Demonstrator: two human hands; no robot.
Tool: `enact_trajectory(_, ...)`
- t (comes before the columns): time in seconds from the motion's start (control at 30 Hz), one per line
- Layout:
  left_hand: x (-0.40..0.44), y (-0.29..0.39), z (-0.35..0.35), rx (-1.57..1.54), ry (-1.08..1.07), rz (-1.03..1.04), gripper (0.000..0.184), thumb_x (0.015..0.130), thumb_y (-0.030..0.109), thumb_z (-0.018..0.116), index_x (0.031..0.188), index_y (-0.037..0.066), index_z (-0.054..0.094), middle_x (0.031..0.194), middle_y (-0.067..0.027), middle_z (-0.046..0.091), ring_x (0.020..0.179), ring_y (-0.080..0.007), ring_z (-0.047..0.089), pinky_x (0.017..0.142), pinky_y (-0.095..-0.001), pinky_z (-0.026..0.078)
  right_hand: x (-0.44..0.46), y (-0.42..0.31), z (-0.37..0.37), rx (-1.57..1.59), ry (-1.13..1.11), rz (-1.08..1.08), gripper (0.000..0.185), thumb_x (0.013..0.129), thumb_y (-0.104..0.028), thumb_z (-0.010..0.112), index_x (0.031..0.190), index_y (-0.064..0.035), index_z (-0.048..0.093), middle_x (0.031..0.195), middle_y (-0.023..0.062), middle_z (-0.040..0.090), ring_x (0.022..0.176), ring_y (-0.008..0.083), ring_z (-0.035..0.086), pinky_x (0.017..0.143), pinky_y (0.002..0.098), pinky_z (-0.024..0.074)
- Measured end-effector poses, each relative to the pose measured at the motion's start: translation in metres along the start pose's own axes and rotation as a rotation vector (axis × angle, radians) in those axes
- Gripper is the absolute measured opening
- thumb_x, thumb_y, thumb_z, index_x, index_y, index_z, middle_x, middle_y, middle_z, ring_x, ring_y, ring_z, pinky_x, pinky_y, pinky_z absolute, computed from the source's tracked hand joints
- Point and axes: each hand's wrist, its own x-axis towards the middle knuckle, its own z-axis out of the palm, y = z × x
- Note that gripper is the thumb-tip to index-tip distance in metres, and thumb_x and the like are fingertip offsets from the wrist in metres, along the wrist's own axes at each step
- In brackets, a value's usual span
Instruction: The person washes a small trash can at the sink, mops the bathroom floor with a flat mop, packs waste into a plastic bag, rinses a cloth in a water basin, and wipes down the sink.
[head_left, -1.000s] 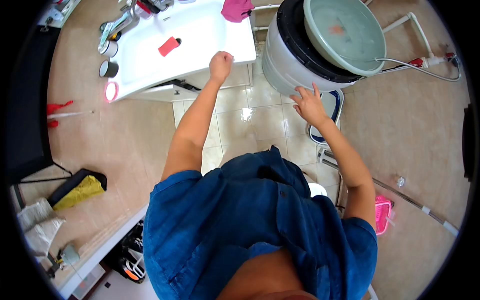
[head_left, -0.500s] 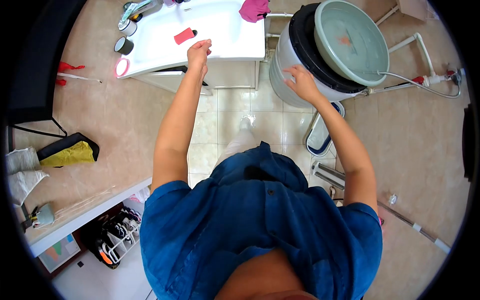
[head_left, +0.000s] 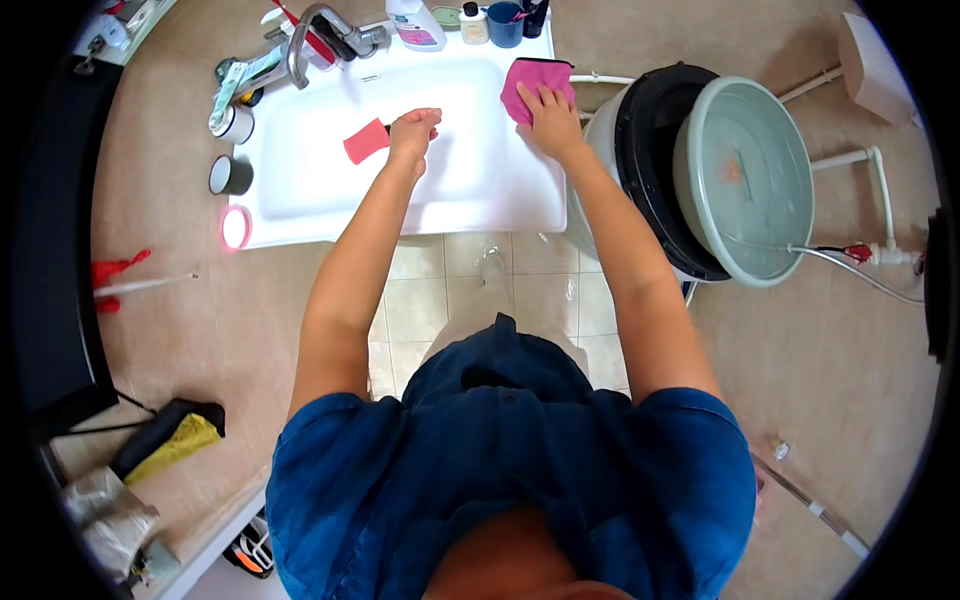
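Observation:
My left hand [head_left: 413, 137] is over the white sink basin [head_left: 310, 155], its fingers curled together. Whether anything is between them is hidden. A red sponge-like piece [head_left: 366, 141] lies in the basin just left of that hand, and the dark drain shows partly between them. My right hand [head_left: 552, 122] rests with spread fingers on a bright pink cloth [head_left: 530, 82], which is draped at the right end of the sink. The cloth lies flat under the fingertips.
A curved metal faucet [head_left: 310, 40], a white bottle [head_left: 415, 25] and a blue cup [head_left: 505, 25] stand along the sink's back. Mugs sit at its left edge, including a dark green one [head_left: 230, 175]. To the right, a light green basin [head_left: 800, 130] of water rests on a black-lidded barrel [head_left: 640, 160].
My right hand has moved from beside the barrel up onto the pink cloth. My left hand is further over the basin, near the red piece. The view has shifted toward the sink.

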Motion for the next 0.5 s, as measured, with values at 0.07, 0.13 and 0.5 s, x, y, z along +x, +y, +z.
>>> enact_trajectory(0.07,0.02,0.003,0.001,0.001,-0.022,-0.003,0.013,0.085,0.01,0.067,0.095,0.002,0.069,0.084,-0.0013,0.065,0.071,-0.009,0.054,0.071,-0.0247,0.048,-0.002,0.007,0.025,-0.074,0.053,-0.083,0.051,0.084,-0.016,0.06,0.133,-0.0217,0.053,0.132,0.0115,0.05,0.12,0.035,0.048,0.098,0.0541,0.0385)
enact_trajectory(0.13,0.037,0.003,0.001,-0.003,-0.043,-0.015,0.013,0.085,0.01,0.067,0.095,0.001,0.069,0.084,-0.0013,0.064,0.07,-0.0091,0.053,0.071,-0.0245,0.048,-0.017,0.002,0.016,-0.068,-0.04,-0.121,0.045,0.083,-0.012,0.057,0.128,-0.0203,0.057,0.125,0.01,0.054,0.112,0.0328,0.051,0.095,0.0529,0.04)
enact_trajectory(0.5,0.076,0.001,0.015,-0.048,-0.044,-0.108,0.015,0.086,0.011,0.067,0.098,0.002,0.067,0.084,-0.0007,0.063,0.069,-0.0093,0.052,0.07,-0.0242,0.048,-0.01,-0.021,-0.068,-0.026,-0.168,-0.208,0.037,0.077,-0.029,0.072,0.11,-0.0123,0.064,0.102,0.0126,0.061,0.093,0.0307,0.062,0.089,0.0526,0.0435)
